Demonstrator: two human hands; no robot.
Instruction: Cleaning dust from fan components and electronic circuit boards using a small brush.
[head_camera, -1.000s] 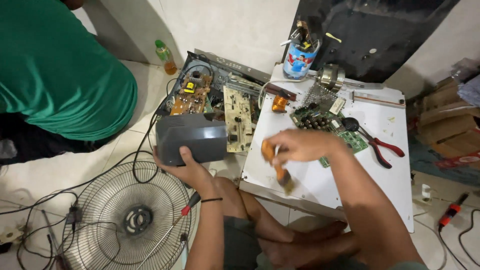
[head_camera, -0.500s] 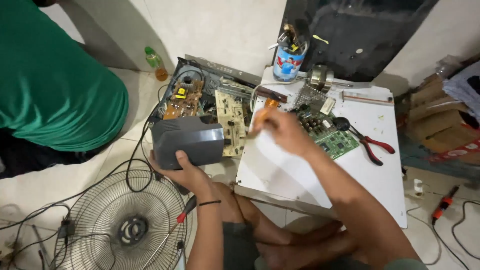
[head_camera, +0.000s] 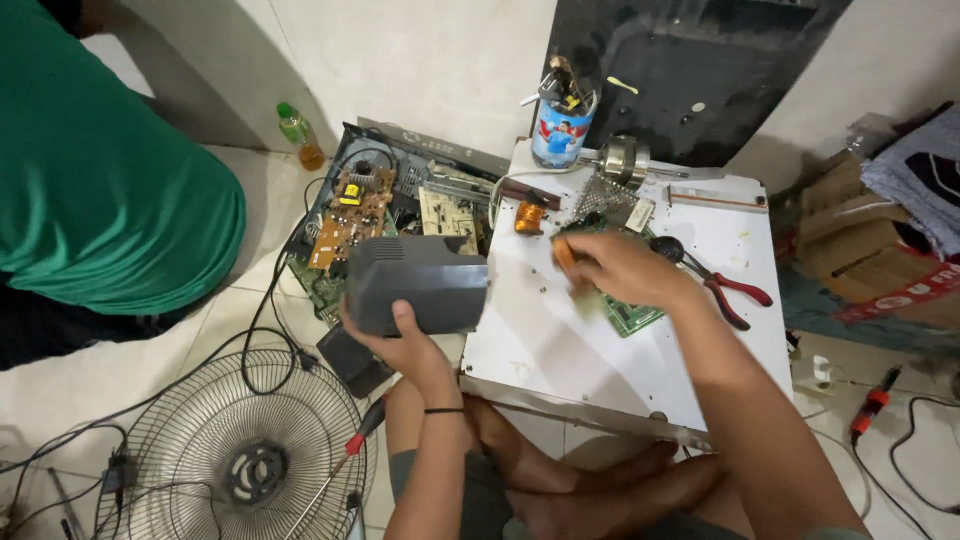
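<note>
My left hand (head_camera: 405, 345) grips a dark grey plastic housing (head_camera: 418, 283) from below and holds it up at the left edge of the white board (head_camera: 600, 350). My right hand (head_camera: 615, 270) is closed around an orange-handled tool (head_camera: 565, 253) and rests over a green circuit board (head_camera: 630, 315) lying on the white board. The tool's tip is hidden by my fingers. A copper coil (head_camera: 529, 217) sits just beyond the housing.
Red-handled pliers (head_camera: 725, 290) lie right of my right hand. A cup of tools (head_camera: 560, 130) and a metal motor (head_camera: 625, 160) stand at the back. An open chassis with circuit boards (head_camera: 355, 215), a fan grille (head_camera: 240, 450) and a person in green (head_camera: 100, 180) are on the left.
My left hand has lifted the grey housing up and right, close to the white board. My right hand, with the orange tool, has shifted from the board's left edge onto the green circuit board.
</note>
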